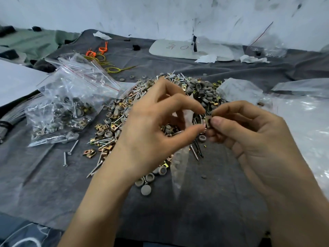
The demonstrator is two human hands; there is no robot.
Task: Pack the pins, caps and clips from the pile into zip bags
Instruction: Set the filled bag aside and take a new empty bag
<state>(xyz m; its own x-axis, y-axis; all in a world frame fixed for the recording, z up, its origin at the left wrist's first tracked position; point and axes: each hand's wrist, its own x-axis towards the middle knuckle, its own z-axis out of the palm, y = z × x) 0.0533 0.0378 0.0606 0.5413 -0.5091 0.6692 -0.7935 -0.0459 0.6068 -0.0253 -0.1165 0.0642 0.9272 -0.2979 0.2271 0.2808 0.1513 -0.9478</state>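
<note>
Metal piece (208,121), small, squarish and blurred, pinched between thumb and forefinger of the right hand (249,136), other fingers curled under. Sits right at the fingertips of the left hand (153,129), just above the near side of the pile.

Left forefinger and thumb bent toward each other, tips close to the piece, gripping the top of a clear zip bag (179,163). Hangs limp from that hand, down over the pile's near edge to the cloth. Exactly which fingers grip the bag: cannot tell, hidden behind the hand.

Behind and under both hands, the pile (199,91) — gray round caps, brass-coloured clips and silver pins, all heaped together on the gray cloth (53,184). A few gray caps (146,190) apart at the near edge. Two loose pins (73,147) lying flat off to the left, just beside a pair of clips (89,153).

Further left, filled zip bags (64,113), red-striped at the seal, leaning on one another with caps, clips and pins showing through. Off to the right, crumpled clear plastic (302,122) catching the light.

Further back — orange and yellow wire loops (100,52), a white board (178,49) with handwriting on it, torn paper scraps (207,58), then a scuffed white wall (160,13).
</note>
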